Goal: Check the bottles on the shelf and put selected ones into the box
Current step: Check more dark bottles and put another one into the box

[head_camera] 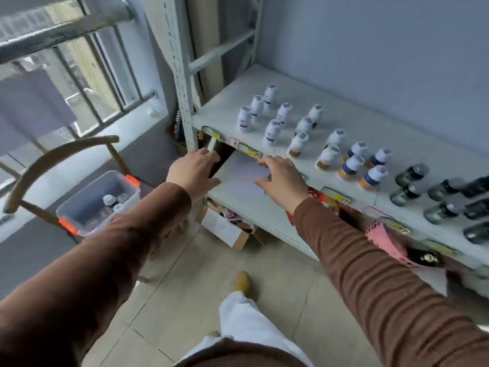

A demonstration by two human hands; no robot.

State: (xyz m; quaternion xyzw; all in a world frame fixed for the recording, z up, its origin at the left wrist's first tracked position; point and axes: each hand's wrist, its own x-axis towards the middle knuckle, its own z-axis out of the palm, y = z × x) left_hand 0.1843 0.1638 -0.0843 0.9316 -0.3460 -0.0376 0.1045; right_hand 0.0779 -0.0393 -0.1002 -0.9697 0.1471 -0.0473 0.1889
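Left hand [194, 170]: fingers curled around a small white bottle [212, 144] at the shelf [370, 133] edge.
Right hand [281, 181]: fingers spread, holding nothing.
Box [79, 205]: some bottles inside.

Your brown ribbed sleeves and bare hands, seen from above

Your left hand [194, 172] and right hand [281, 180] are bare, with no gloves, rings or watch showing. Both arms wear long, close-fitting brown knit sleeves, the right sleeve [375, 271] finely ribbed crosswise, the left sleeve [105, 260] smoother and darker. Below, you wear white trousers [243, 321] and a tan shoe [243, 283]
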